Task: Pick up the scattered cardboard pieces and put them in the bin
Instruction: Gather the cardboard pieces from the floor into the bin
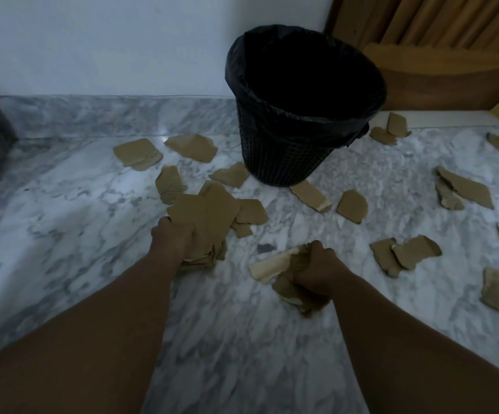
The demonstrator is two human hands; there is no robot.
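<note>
Left hand (172, 234) gripped a stack of cardboard pieces (206, 213), right hand (313, 264) clutched a crumpled bundle (284, 273) — both near the bin (287, 150) — material judged light, stiff, best grasped across flat faces.

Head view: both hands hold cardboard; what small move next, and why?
Probably lift both loads over the black lined mesh bin and release: the left hand grips a full stack of torn brown cardboard pieces, the right hand a crumpled bunch.

floor (63, 204): grey marble | wall (108, 40): white | door (451, 55): wood
</note>
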